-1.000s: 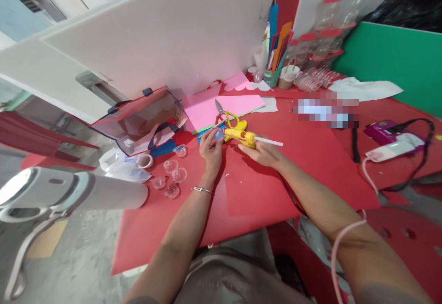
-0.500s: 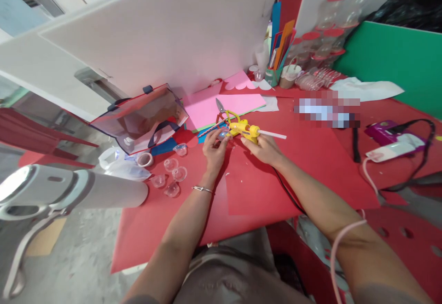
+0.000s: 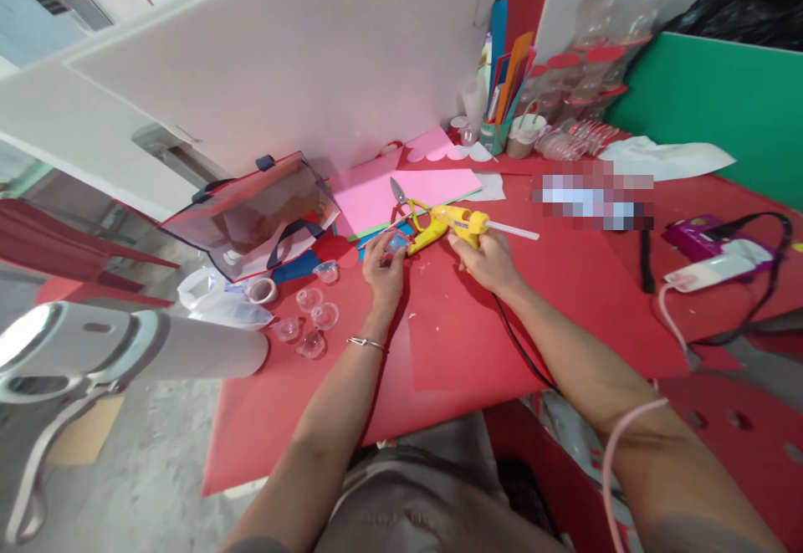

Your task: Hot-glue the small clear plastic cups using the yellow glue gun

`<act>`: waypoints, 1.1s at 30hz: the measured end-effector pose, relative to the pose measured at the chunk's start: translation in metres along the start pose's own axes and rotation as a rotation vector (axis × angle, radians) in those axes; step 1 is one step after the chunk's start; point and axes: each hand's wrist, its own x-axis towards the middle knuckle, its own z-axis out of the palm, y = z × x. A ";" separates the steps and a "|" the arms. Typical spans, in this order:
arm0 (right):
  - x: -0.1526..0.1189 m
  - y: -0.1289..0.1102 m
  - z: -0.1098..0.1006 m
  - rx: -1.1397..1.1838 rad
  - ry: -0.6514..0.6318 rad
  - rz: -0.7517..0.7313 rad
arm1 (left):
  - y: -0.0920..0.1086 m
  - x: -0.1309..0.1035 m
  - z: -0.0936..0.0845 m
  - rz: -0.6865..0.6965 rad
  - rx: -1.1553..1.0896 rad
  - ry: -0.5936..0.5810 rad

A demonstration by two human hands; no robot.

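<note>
My right hand (image 3: 487,258) is closed round the handle of a yellow glue gun (image 3: 462,222), with a clear glue stick (image 3: 513,230) poking out of its back and its nozzle pointing left. Between the fingers of my left hand (image 3: 384,268) is a small clear plastic cup (image 3: 396,243). The glue gun's tip is a little to the right of that cup, apart from it. Scissors (image 3: 400,192) with yellow handles lie just beyond both hands. Several more clear plastic cups (image 3: 324,316) stand on the red table (image 3: 464,344) to the left of my left wrist.
Pink paper sheets (image 3: 376,189) lie at the back by the white panel. A see-through bag (image 3: 257,218) and a large white tumbler (image 3: 188,344) are at the left. A green holder (image 3: 494,136) with coloured strips stands behind; a white power strip (image 3: 703,275) lies right.
The glue gun in my right hand has moved right and slightly up, away from the cup. My left hand has shifted slightly left, and the cup shows more clearly.
</note>
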 end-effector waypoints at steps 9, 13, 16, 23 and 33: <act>-0.008 -0.005 0.010 0.013 -0.251 -0.168 | 0.002 -0.001 -0.001 0.020 -0.033 -0.022; -0.006 0.003 0.011 -0.051 -0.256 -0.195 | -0.002 0.000 -0.001 0.020 -0.010 -0.009; -0.006 0.004 0.010 -0.071 -0.267 -0.202 | -0.003 0.000 0.000 0.028 0.003 -0.006; -0.007 0.005 0.007 -0.179 -0.260 -0.227 | 0.001 -0.002 -0.001 0.080 0.026 -0.004; -0.007 0.006 0.003 -0.178 -0.280 -0.199 | 0.002 -0.005 0.001 0.109 0.034 0.026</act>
